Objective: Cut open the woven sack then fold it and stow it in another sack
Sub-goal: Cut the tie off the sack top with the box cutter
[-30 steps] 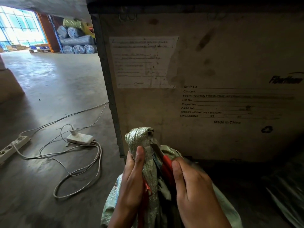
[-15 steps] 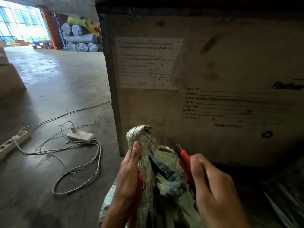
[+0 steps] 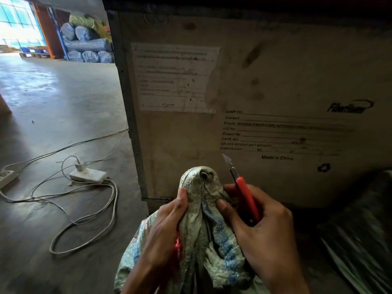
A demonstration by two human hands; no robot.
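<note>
A pale green woven sack (image 3: 203, 225) with blue print stands bunched at the bottom centre, its neck gathered into a tied knob at the top. My left hand (image 3: 163, 232) grips the neck from the left, thumb pressed on the cloth. My right hand (image 3: 261, 230) holds a red utility knife (image 3: 246, 196) with its blade out and pointing up, clear of the sack; the thumb of that hand touches the sack's neck on the right. A thin dark cord hangs from the knob.
A big wooden shipping crate (image 3: 265, 81) with a label stands right behind the sack. White power strips (image 3: 88, 174) and looping cables lie on the concrete floor to the left. A dark plastic bag (image 3: 358, 240) sits at the right. Rolled bales (image 3: 87, 45) are stacked far back.
My right hand drew the knife away from the sack's neck to the right, and the blade now points up in the air. Its thumb came back onto the neck. My left hand kept its grip.
</note>
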